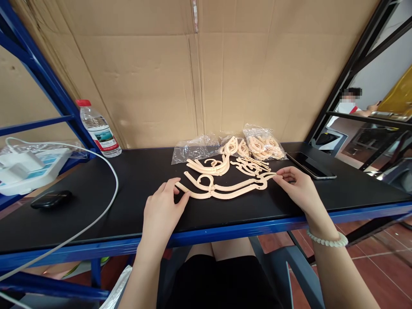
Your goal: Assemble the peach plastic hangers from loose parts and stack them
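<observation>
On the black tabletop, a beige plastic folding clothes hanger (230, 195) lies partly unfolded, with a curled hook at its middle and two arms one behind the other. My left hand (164, 210) pinches the left end of its nearer arm between thumb and fingers. My right hand (299, 189) pinches a thin curved beige piece (268, 175) at the hanger's right end; whether the two are joined I cannot tell. Just behind lie a stack of folded hanger parts (210, 168) and a small pile of thin beige pieces (247, 166).
Clear bags of beige parts (265, 146) and a crumpled clear wrapper (193, 150) lie by the cardboard wall. A phone-like device (310, 165) is right; a water bottle (101, 133), white cable (116, 184), power strip (41, 171) and black object (51, 199) are left. Another person (349, 107) is beyond.
</observation>
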`<action>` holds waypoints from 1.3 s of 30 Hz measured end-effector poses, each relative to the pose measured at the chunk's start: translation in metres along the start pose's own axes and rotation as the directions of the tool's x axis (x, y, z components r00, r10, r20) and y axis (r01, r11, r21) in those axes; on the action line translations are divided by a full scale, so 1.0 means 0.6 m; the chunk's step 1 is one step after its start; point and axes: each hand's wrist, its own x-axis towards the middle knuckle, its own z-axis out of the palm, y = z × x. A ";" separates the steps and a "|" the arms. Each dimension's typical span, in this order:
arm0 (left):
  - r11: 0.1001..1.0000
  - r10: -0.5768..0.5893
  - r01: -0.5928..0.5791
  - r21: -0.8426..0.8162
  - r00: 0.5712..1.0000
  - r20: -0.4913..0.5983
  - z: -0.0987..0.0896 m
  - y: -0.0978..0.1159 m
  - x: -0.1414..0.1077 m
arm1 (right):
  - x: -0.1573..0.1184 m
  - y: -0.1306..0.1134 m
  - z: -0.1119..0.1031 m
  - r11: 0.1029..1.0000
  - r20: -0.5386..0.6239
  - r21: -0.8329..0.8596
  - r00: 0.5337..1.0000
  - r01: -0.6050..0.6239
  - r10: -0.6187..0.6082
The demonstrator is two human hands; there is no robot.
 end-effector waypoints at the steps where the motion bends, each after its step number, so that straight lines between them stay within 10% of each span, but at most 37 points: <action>1: 1.000 0.014 -0.014 -0.004 1.000 -0.009 0.002 -0.001 -0.001 | 0.000 -0.001 0.000 1.000 0.005 -0.026 1.000 0.013 -0.013; 9: 0.974 0.167 -0.167 -0.151 0.986 -0.009 0.006 0.015 -0.012 | -0.002 -0.018 -0.002 0.995 0.030 -0.085 0.998 0.052 -0.050; 15: 0.918 0.358 -0.337 -0.206 0.931 0.069 -0.053 0.012 0.048 | 0.018 -0.072 -0.034 0.987 0.185 -0.066 0.973 0.149 -0.135; 19: 0.864 0.503 -0.475 -0.166 0.827 0.251 -0.065 0.012 0.133 | 0.070 -0.099 -0.034 0.971 0.209 -0.011 0.950 0.238 -0.231; 26: 0.675 0.703 -0.725 -0.136 0.577 0.416 0.002 0.023 0.216 | 0.194 -0.115 0.031 0.942 0.363 0.079 0.871 0.325 -0.331; 39: 0.600 0.773 -0.795 0.092 0.606 0.187 0.024 0.016 0.197 | 0.189 -0.064 0.094 0.954 0.470 0.056 0.835 0.295 -0.286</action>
